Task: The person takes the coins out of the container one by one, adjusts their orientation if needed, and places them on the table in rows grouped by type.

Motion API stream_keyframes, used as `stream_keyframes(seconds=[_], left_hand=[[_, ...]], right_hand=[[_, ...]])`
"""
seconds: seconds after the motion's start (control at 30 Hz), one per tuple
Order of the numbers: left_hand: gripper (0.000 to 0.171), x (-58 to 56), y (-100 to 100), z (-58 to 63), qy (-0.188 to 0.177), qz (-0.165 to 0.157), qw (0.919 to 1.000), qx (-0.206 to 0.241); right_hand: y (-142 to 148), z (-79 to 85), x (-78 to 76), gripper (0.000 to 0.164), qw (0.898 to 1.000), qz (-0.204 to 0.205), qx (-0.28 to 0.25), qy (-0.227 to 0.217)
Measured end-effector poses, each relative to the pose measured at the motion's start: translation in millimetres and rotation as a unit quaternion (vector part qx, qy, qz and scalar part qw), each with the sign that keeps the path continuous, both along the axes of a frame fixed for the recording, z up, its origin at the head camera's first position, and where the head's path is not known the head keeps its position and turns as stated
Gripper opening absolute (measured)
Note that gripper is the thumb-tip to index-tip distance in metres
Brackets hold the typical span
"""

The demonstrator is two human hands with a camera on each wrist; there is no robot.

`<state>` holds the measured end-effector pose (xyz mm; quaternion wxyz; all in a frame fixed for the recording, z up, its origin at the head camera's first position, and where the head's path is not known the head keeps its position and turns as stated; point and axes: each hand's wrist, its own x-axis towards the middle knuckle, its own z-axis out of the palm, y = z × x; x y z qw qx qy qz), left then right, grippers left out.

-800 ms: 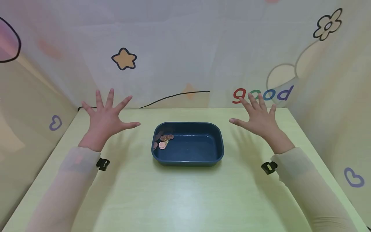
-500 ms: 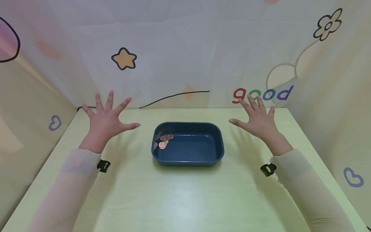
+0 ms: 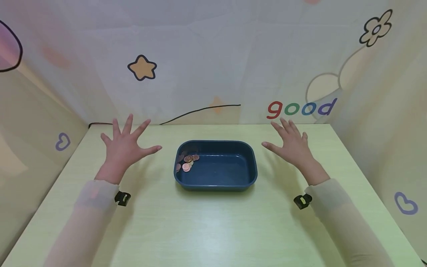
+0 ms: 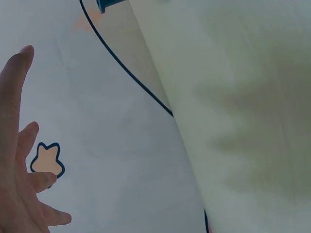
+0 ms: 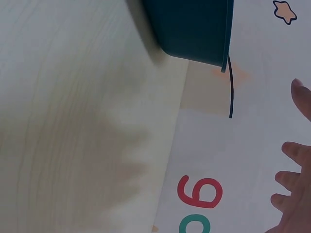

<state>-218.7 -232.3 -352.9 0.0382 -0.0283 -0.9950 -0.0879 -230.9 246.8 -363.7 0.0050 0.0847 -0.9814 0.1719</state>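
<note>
A dark blue rectangular tray [image 3: 220, 186] with rounded corners sits mid-table in the head view. Several copper-coloured and pale gold coins [image 3: 186, 167] lie inside it, gathered at its left end. To the left of the tray my left hand [image 3: 122, 150] hovers with fingers spread, touching nothing. On the opposite side my right hand [image 3: 295, 150] is held over the table, its fingers extended and thumb toward the tray. In the right wrist view, the tray's outer wall [image 5: 192, 29] shows at the top, apart from the fingertips.
The pale wood-look table [image 3: 210, 230] is enclosed by printed cloth [image 3: 200, 55] at the back and both sides. Black clip-like pieces [image 3: 122, 198] sit at both sleeve cuffs. Shadows of the arms fall on the table.
Both hands have moved down the head view, toward the person, and slightly inward. Their fingers are a little less stretched. The tray and coins have stayed in place.
</note>
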Motion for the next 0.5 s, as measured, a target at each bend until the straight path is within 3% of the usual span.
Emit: stream_keyframes(seconds=[0.3,0.5], left_hand=[[0.09,5.3,5.1,-16.1,-0.005,-0.003,0.9991,0.042],[0.076,8.0,8.4,-22.4,-0.027,-0.031,0.9912,0.126]], right_hand=[[-5.7,-13.2,3.4,0.078,0.998,0.023,-0.055,0.023],[-11.1,-12.9,6.3,0.072,0.993,0.042,-0.106,0.014]])
